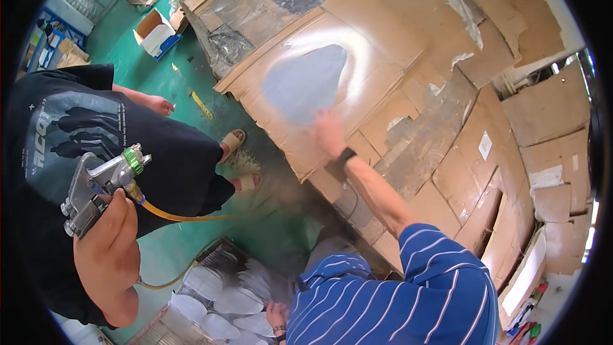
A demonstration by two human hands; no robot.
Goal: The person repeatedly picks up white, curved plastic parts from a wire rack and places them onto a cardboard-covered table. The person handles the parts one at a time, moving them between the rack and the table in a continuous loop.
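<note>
My right hand [329,133], a dark band at its wrist, reaches over the cardboard-covered table and is smeared by motion. Its fingertips are at the near edge of a flat grey egg-shaped piece [306,83]; whether they grip it is unclear. White overspray [362,67] rings the piece's far and right sides on the cardboard [389,32]. My left hand [278,317] hangs low beside my blue striped shirt, fingers loosely bent, nothing visible in them. Near it, several pale rounded pieces [220,300] lie on a wire rack [220,249].
At the left, a co-worker in a black shirt [185,153] holds up a metal spray gun [105,185] with a yellow hose [172,215]. An open box [158,33] stands on the green floor [118,29]. Cardboard panels [549,108] line the right side.
</note>
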